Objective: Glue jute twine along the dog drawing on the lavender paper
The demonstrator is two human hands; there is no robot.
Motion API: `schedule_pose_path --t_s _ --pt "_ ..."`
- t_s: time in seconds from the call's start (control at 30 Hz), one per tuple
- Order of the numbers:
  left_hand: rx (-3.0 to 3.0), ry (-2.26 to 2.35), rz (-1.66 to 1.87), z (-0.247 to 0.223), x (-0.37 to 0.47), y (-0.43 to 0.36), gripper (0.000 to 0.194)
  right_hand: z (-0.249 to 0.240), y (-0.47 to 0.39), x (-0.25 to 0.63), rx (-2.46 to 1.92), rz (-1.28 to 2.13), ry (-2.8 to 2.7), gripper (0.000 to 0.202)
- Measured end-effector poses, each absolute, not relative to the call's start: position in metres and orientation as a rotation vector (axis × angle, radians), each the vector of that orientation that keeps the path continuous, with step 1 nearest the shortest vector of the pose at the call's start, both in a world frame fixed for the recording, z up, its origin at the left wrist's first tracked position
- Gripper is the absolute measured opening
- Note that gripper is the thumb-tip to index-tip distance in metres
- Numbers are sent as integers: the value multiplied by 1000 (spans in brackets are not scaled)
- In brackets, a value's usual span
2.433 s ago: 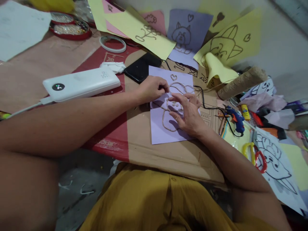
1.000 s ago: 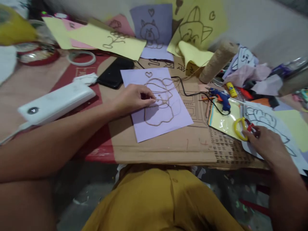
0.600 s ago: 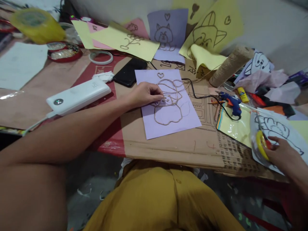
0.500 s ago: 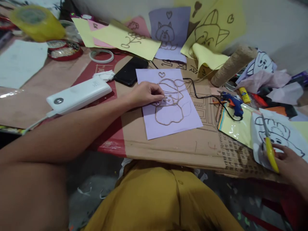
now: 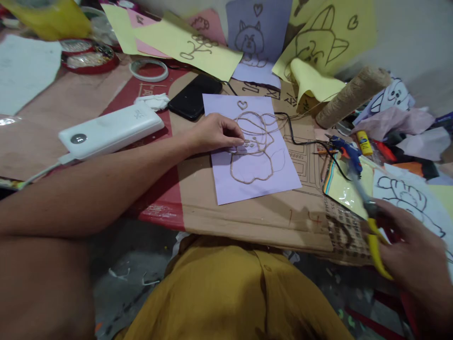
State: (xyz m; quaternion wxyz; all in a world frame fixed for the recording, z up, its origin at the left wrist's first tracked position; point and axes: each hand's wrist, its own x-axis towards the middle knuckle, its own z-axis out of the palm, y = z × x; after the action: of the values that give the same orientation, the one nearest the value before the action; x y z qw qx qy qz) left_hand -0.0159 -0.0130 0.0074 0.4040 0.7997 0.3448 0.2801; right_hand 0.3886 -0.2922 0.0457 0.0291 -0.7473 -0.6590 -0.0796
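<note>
My left hand [image 5: 221,134] rests on a sheet of purple paper [image 5: 226,191], thumb and forefinger pinched on brown twine at the face of a cartoon figure. Twine [image 5: 252,181] lines the figure's body outline, and loose loops of it lie over the head. A strand runs right toward an upright roll of twine [image 5: 354,97]. At the right, my right hand [image 5: 410,250] grips yellow-handled scissors [image 5: 375,245], raised over the table's edge with the blades pointing up and left. The blades are blurred, and the fingers partly hide the handles.
Near the scissors lie a blue glue gun [image 5: 345,148], a glue stick [image 5: 364,143] and a white drawing [image 5: 399,189]. A white power bank [image 5: 113,130], a black phone [image 5: 194,97] and a tape roll [image 5: 148,70] lie left. Finished-looking drawings [image 5: 253,47] lean against the wall.
My right hand has lifted the scissors off the white drawing and brought them left, toward me. My left hand keeps its pinch on the paper. The view has shifted slightly.
</note>
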Motion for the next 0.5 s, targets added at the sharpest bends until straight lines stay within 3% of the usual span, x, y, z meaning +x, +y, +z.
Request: schedule_pose_path --t_s 0.1,0.23,0.5 --pt "2019 879 704 6 -16 -13 20 59 -254 345 -1960 -180 -2408 76" --pt "1978 890 709 6 -14 -15 20 52 -210 313 -1729 -303 -2650 54" --pt "1999 894 717 10 -10 -17 15 52 -173 285 -1600 -477 -2805 44"
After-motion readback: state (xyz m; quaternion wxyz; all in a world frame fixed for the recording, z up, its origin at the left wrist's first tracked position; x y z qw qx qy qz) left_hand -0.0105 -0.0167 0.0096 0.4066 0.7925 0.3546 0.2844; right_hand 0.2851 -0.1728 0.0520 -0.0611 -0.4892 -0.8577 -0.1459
